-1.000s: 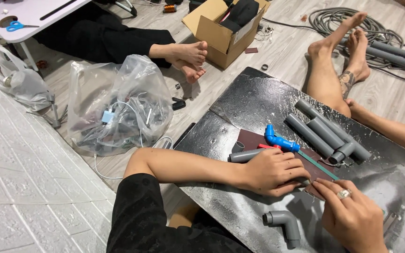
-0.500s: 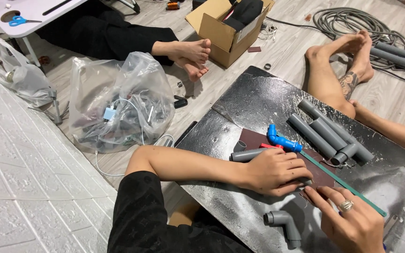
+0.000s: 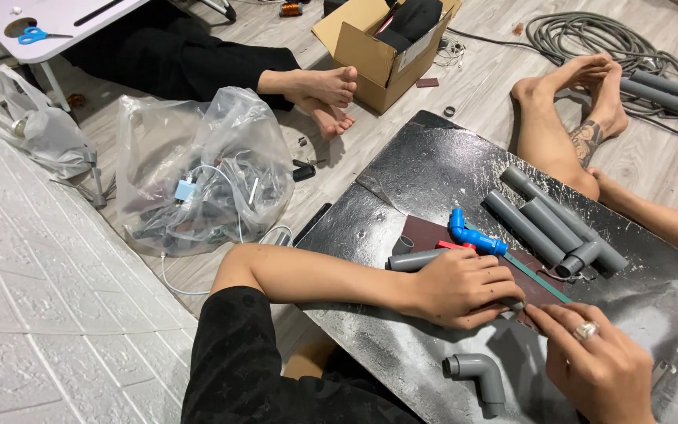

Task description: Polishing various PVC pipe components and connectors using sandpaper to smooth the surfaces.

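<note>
Pressing down mid-frame, the left hand [image 3: 464, 286] lies curled over a grey pipe [image 3: 417, 260] on the dark board [image 3: 433, 169]. Right hand [image 3: 602, 361], lower right, pinches something tiny beside it, can't tell what.

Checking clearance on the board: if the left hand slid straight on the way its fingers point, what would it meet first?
Probably the right hand's fingertips, almost touching the left hand already.

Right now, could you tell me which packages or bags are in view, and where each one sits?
Cardboard box: brown, open flaps, on the floor at top centre, dark things inside.
Large clear plastic bag: crumpled, left of the black board, full of cables.
Small clear bag: far left, beside the white table.
</note>
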